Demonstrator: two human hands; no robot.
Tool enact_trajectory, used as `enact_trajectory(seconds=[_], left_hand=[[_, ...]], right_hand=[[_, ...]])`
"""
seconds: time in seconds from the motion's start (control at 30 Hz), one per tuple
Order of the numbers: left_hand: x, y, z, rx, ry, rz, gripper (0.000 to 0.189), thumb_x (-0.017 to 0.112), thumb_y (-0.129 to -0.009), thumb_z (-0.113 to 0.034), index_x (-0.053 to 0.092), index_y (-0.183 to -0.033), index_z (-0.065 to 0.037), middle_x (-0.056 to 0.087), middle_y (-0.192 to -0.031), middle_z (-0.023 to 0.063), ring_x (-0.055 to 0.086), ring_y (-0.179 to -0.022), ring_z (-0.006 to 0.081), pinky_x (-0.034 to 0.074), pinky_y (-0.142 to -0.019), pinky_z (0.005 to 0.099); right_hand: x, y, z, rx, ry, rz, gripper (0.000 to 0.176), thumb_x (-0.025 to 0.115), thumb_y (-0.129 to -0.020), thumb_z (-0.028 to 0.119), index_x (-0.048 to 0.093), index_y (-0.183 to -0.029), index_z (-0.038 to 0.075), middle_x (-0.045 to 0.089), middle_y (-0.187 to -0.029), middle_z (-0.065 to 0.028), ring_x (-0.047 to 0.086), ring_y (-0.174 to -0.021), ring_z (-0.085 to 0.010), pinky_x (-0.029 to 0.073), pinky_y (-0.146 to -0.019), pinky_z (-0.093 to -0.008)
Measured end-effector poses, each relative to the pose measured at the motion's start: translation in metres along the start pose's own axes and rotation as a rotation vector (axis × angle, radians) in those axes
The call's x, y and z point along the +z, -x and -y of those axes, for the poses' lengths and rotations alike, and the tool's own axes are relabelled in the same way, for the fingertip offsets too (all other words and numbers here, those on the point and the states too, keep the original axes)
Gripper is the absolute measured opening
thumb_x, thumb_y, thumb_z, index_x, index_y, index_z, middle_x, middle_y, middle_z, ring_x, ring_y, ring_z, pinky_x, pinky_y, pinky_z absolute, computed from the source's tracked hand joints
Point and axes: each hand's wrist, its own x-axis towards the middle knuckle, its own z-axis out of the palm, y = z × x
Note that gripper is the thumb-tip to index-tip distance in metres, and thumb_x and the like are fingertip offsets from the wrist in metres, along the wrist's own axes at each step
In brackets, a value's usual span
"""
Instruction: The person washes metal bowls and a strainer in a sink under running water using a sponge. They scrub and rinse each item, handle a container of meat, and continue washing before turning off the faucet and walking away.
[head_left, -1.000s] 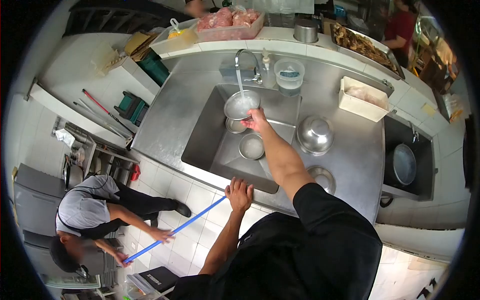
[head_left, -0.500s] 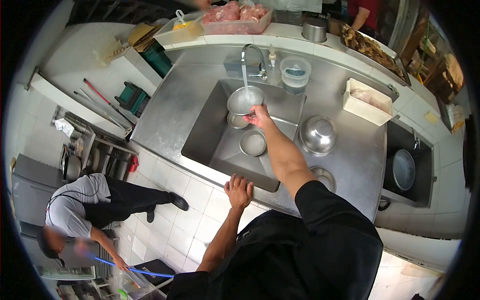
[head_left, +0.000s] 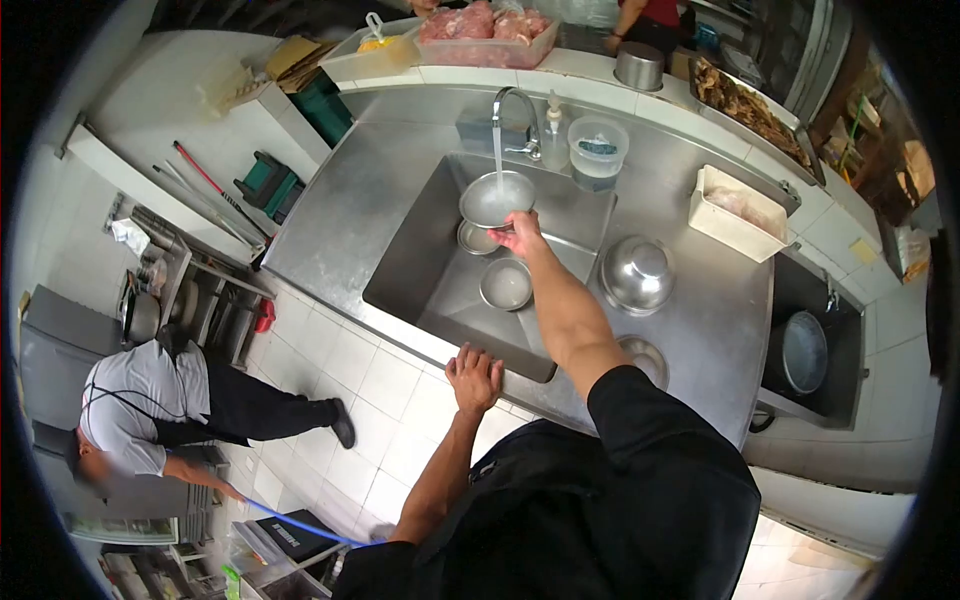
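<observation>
My right hand (head_left: 520,236) grips the rim of a metal bowl (head_left: 480,205), held over the sink (head_left: 405,270). Water runs from the curved faucet (head_left: 515,98) into this bowl. Just under it, a smaller metal bowl (head_left: 477,239) is partly covered. Another small bowl (head_left: 506,285) stands on the sink floor and looks to hold water. My left hand (head_left: 475,380) lies flat on the front edge of the sink counter, fingers stretched out, holding nothing.
Right of the sink are an upturned metal bowl (head_left: 638,273), a round metal dish (head_left: 648,362) and a white tub (head_left: 738,215). A plastic container (head_left: 598,148) and pump bottle (head_left: 554,130) stand behind. At left, a person (head_left: 150,400) holds a blue pole (head_left: 300,522).
Both my hands stay in place, the bowl still under the running water. The person at left has shifted a little with the blue pole. My view has turned slightly.
</observation>
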Motion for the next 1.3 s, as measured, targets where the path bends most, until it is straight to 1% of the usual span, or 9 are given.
enact_trajectory(seconds=[0.37,0.43,0.8,0.87,1.0,1.13,1.2,1.23,1.3], left_hand=[[-0.002,0.001,0.001,0.005,0.012,-0.038,0.024,0.056,-0.082,-0.03,0.063,-0.091,-0.009,0.057,-0.108,0.0069,0.042,-0.118,0.0288,0.029,-0.093,0.0517],[0.003,0.001,0.004,0.024,-0.001,-0.063,0.025,0.054,-0.082,-0.031,0.063,-0.092,-0.009,0.057,-0.108,0.007,0.042,-0.117,0.0293,0.029,-0.093,0.052],[0.0,-0.007,0.004,-0.098,0.037,0.19,0.025,0.053,-0.084,-0.032,0.062,-0.096,-0.012,0.055,-0.11,0.0074,0.038,-0.121,0.0285,0.022,-0.098,0.054],[-0.009,-0.023,-0.026,-0.12,0.021,0.22,0.02,0.055,-0.082,-0.024,0.062,-0.095,-0.011,0.058,-0.106,0.0096,0.045,-0.113,0.0295,0.031,-0.095,0.0484],[0.001,-0.087,-0.132,0.351,0.502,-0.126,0.02,0.059,-0.078,-0.009,0.061,-0.097,-0.008,0.061,-0.092,0.0136,0.057,-0.087,0.0326,0.045,-0.077,0.0384],[0.002,-0.136,-0.304,0.572,0.633,0.287,0.028,0.06,-0.08,-0.013,0.056,-0.107,-0.006,0.063,-0.094,0.0133,0.058,-0.091,0.0323,0.045,-0.08,0.0402],[0.029,-0.153,-0.369,0.526,0.52,0.457,0.05,0.06,-0.081,-0.02,0.042,-0.127,-0.011,0.063,-0.1,0.0129,0.057,-0.097,0.0316,0.045,-0.083,0.0409],[0.047,-0.165,-0.394,0.54,0.522,0.471,0.05,0.06,-0.081,-0.02,0.042,-0.127,-0.011,0.063,-0.1,0.0129,0.057,-0.097,0.0316,0.045,-0.083,0.0409],[0.078,-0.184,-0.435,0.352,0.409,0.706,0.074,0.063,-0.079,-0.029,0.022,-0.139,-0.015,0.061,-0.109,0.0132,0.055,-0.105,0.0329,0.043,-0.089,0.0425]], right_hand=[[-0.022,0.037,0.011,-0.028,-0.058,0.051,0.033,0.044,-0.075,0.008,0.041,-0.104,-0.008,0.056,-0.092,-0.0256,0.061,-0.079,-0.0384,0.054,-0.065,-0.0422],[-0.031,0.053,0.025,-0.022,-0.073,0.103,0.043,0.044,-0.073,0.008,0.035,-0.112,-0.008,0.053,-0.094,-0.0294,0.062,-0.072,-0.0387,0.054,-0.057,-0.0404],[-0.142,0.234,0.116,-0.219,0.074,-0.089,0.056,0.053,-0.077,0.027,0.035,-0.115,-0.009,0.051,-0.1,-0.0286,0.06,-0.079,-0.0364,0.055,-0.065,-0.04],[-0.191,0.268,0.129,-0.231,0.111,-0.122,0.053,0.053,-0.076,0.024,0.035,-0.114,-0.008,0.052,-0.099,-0.0279,0.061,-0.076,-0.0362,0.056,-0.063,-0.04],[-0.268,0.345,0.139,-0.31,0.077,-0.23,0.05,0.051,-0.075,0.018,0.033,-0.117,-0.005,0.052,-0.098,-0.0264,0.063,-0.068,-0.0357,0.057,-0.058,-0.0392],[-0.321,0.42,0.153,-0.456,0.051,-0.386,0.056,0.047,-0.076,0.013,0.023,-0.126,0.004,0.051,-0.103,-0.0258,0.063,-0.063,-0.0345,0.056,-0.053,-0.0388],[-0.34,0.455,0.163,-0.519,0.06,-0.483,0.059,0.047,-0.077,0.012,0.02,-0.129,0.007,0.051,-0.105,-0.0255,0.063,-0.061,-0.0341,0.056,-0.051,-0.0383],[-0.353,0.47,0.168,-0.535,0.045,-0.548,0.059,0.046,-0.078,0.012,0.019,-0.131,0.008,0.051,-0.106,-0.0251,0.063,-0.061,-0.0338,0.056,-0.049,-0.0364],[-0.373,0.492,0.181,-0.584,0.034,-0.661,0.06,0.046,-0.08,0.013,0.018,-0.133,0.009,0.051,-0.107,-0.0242,0.063,-0.059,-0.0327,0.056,-0.044,-0.0321]])
